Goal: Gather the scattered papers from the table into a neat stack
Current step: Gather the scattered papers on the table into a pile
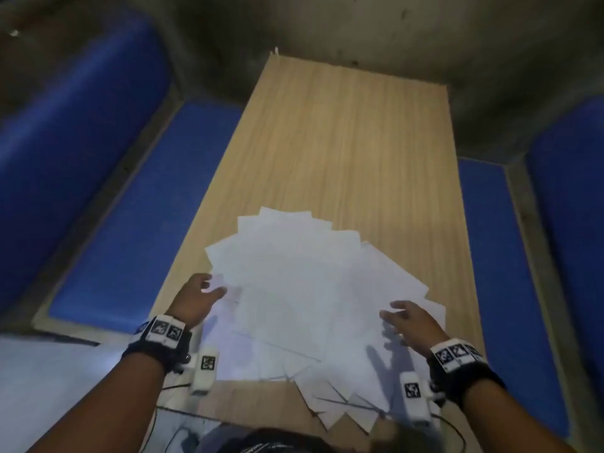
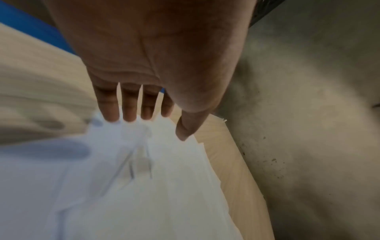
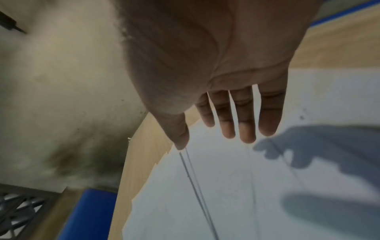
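Several white papers (image 1: 300, 295) lie fanned out and overlapping on the near half of the wooden table (image 1: 353, 142). My left hand (image 1: 204, 294) is at the fan's left edge, fingers straight, tips at the paper's edge (image 2: 131, 116). My right hand (image 1: 405, 318) hovers over the right part of the papers (image 3: 226, 186), fingers straight and spread (image 3: 246, 129), casting a shadow on the sheets. Neither hand holds a sheet. The left wrist view is blurred by motion.
Blue cushioned benches (image 1: 137, 204) (image 1: 503, 273) run along both long sides of the table. A grey concrete floor (image 1: 359, 34) lies beyond the far end. The far half of the tabletop is bare wood. Thin cables (image 1: 183, 413) hang near the front edge.
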Motion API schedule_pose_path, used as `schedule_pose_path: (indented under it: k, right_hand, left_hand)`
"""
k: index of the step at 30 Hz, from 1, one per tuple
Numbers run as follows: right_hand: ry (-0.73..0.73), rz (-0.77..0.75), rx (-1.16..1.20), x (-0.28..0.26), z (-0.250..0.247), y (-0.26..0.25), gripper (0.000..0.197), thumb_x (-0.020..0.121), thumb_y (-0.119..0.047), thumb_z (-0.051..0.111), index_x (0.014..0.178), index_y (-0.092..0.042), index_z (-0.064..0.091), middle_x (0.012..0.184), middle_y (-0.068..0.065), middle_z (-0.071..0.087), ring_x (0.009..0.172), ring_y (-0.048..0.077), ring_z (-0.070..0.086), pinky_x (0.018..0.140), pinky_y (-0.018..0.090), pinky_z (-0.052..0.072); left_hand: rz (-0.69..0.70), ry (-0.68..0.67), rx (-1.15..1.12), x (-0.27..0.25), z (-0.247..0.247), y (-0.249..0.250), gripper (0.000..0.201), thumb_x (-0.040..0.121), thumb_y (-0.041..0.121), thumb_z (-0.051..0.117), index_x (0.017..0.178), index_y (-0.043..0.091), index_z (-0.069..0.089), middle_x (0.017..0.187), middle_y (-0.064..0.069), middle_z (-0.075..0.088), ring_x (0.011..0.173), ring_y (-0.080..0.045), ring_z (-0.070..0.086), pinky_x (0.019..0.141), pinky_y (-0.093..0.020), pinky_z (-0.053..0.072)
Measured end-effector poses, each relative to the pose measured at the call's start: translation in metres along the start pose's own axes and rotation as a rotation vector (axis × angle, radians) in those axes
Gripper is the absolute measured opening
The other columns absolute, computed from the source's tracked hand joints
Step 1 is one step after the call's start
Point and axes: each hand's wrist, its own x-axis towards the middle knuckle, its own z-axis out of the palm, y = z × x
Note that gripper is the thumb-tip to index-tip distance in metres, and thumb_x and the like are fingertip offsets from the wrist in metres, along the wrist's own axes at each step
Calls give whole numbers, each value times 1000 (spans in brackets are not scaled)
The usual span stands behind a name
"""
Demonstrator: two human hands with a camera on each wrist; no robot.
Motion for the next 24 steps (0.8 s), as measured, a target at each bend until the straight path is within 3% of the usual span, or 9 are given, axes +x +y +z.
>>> schedule_pose_path:
  k: [2,5,6,8,13,16,18,21,24]
  right_hand:
    - [20,44,32,17,15,-11,61,86,-33,74,136,-13,44,122,13,59,98,25,65,60,27,55]
    - [52,73,-59,40,43,-25,90,78,-50,76,149,-14,31,138,13,54,121,32,58,97,44,51]
    - [61,89,-79,44,52,-29,96,78,-52,75,151,-12,27,149,14,46,128,33,52,105,45,46]
    - [62,113,-103,51,69,-37,103,77,-54,74,154,-10,21,158,12,33,137,33,44,109,43,41]
    - [117,151,-61,62,107,-49,111,71,-52,80,153,-6,21,156,15,34,136,35,44,105,41,45]
    - [164,152,-1,62,117,-52,102,72,-41,83,148,0,27,146,15,47,130,34,50,98,35,45]
    - [203,170,133,63,121,-50,86,72,-30,85,137,3,40,129,8,57,115,33,60,88,33,50]
    - [180,178,332,65,119,-46,45,72,-19,85,108,2,67,103,14,74,80,27,68,72,31,55]
    - [119,156,348,65,107,-47,35,74,-17,83,103,-1,72,91,12,75,79,30,70,72,34,58]
  left_hand:
    - [8,42,33,13,8,14,79,85,39,76,149,10,40,152,-17,45,134,-36,49,107,-49,44]
    - [-7,31,124,26,28,36,93,85,43,76,156,8,28,161,-18,31,145,-36,36,116,-47,34]
    - [-21,10,164,28,37,39,94,86,44,75,158,8,25,162,-18,29,147,-36,34,117,-45,32]
    - [-41,-29,245,30,56,45,97,85,49,73,158,7,24,161,-19,32,146,-37,35,117,-44,32]
    - [13,-68,337,25,97,60,87,82,48,75,149,6,39,148,-21,44,135,-39,47,109,-41,41]
    - [10,-119,269,21,114,64,92,78,43,79,151,6,35,147,-20,46,134,-36,48,109,-40,43]
    - [-22,-160,186,21,121,64,94,77,37,80,152,7,32,145,-19,51,133,-34,51,109,-38,43]
    - [-18,-199,110,21,126,61,62,80,19,80,133,7,51,117,-14,65,115,-32,62,100,-36,48]
    - [62,-281,120,16,123,57,24,83,8,76,102,10,62,95,-6,66,94,-29,65,78,-28,50]
